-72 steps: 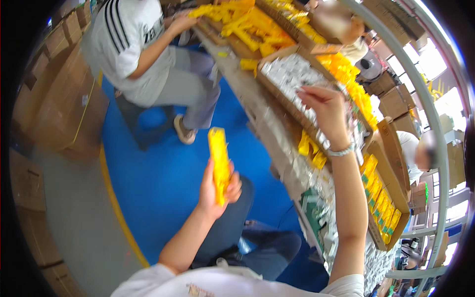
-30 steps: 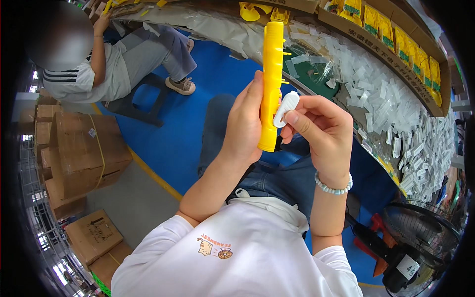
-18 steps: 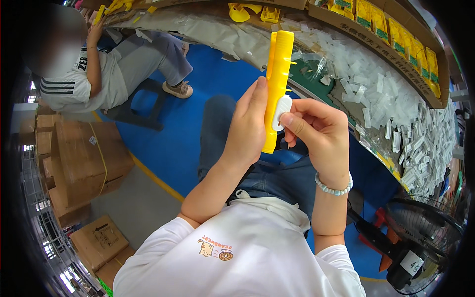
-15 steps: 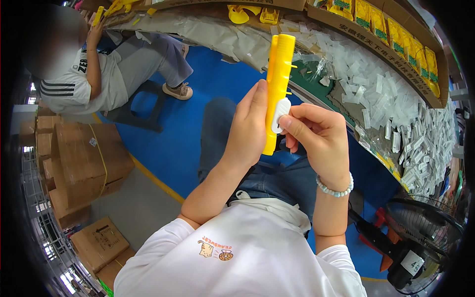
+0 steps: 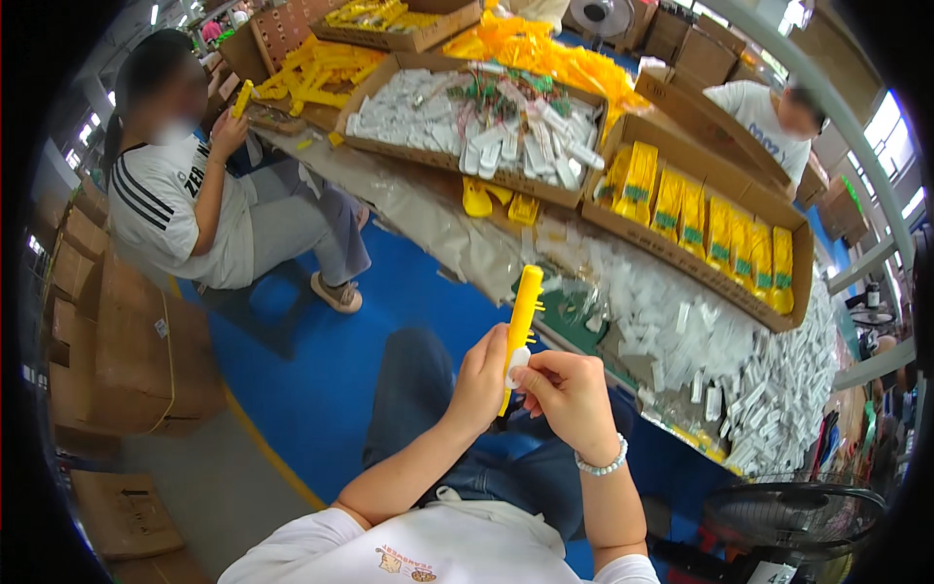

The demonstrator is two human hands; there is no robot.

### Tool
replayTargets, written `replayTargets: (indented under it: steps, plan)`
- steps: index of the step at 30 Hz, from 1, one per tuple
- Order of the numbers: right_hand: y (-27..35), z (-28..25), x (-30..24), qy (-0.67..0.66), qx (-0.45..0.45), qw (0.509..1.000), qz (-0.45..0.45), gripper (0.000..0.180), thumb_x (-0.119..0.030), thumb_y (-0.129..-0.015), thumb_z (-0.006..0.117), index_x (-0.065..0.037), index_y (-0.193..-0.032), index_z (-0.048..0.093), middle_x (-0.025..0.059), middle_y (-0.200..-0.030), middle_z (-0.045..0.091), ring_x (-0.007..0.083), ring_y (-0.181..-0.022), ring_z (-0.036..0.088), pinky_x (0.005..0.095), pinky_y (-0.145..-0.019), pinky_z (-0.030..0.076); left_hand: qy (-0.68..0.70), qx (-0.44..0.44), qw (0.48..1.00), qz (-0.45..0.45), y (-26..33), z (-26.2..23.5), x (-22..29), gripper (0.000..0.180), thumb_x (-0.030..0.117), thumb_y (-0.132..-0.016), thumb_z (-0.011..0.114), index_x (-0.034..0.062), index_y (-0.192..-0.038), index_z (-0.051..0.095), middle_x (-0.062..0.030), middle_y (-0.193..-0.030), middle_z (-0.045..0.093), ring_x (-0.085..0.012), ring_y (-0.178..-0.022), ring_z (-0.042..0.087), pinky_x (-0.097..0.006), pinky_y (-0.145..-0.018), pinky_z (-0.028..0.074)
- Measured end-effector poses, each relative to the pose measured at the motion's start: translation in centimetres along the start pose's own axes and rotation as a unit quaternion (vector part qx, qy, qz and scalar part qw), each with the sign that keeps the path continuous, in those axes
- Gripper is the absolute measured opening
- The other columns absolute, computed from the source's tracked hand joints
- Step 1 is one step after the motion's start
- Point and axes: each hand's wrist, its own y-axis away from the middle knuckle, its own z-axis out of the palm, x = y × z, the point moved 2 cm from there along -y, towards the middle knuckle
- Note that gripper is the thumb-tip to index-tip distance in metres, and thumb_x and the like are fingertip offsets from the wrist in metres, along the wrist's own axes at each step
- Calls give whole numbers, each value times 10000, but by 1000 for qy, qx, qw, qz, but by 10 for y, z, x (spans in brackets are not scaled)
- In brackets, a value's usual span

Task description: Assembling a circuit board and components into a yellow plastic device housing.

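Observation:
A long, narrow yellow plastic piece with small prongs along its right side stands nearly upright over my lap. My left hand is closed around its lower left side, thumb pointing up. Against the lower right of that piece sits a small white oval part. My right hand pinches this white part between thumb and fingers; the curled fingers behind are partly hidden. A bead bracelet circles my right wrist.
The table ahead holds a heap of clear and white strips, a carton of yellow packs and a carton of white parts with wires. A fan stands at lower right. Seated at left, a co-worker holds a yellow piece. Cartons are stacked behind.
The view has tilted up, so more of the table and another person show, and my hands appear lower. The yellow piece looks narrower, turned more edge-on. Both grips stay the same.

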Motion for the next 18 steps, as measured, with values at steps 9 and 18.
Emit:
replayTargets:
  steps: [9, 18]
  plan:
    - [-32, 16, -19, 37, -127, 988, -77, 135, -67, -892, 589, 57, -894, 643, 74, -662, 638, 99, -573, 616, 224, -535, 506, 141, -17, 987, 72, -3, -15, 12, 402, 312, -949, 498, 54, -1250, 435, -68, -946, 564, -122, -682, 564, -284, -508, 478]
    - [-180, -67, -56, 86, 139, 978, -129, 172, -104, -860, 575, 37, -875, 672, 64, -675, 641, 104, -574, 594, 250, -522, 461, 232, -71, 970, -7, -13, -98, -25, 417, 234, -928, 421, 32, -1290, 387, -222, -1091, 584, -264, -705, 622, -373, -594, 539]
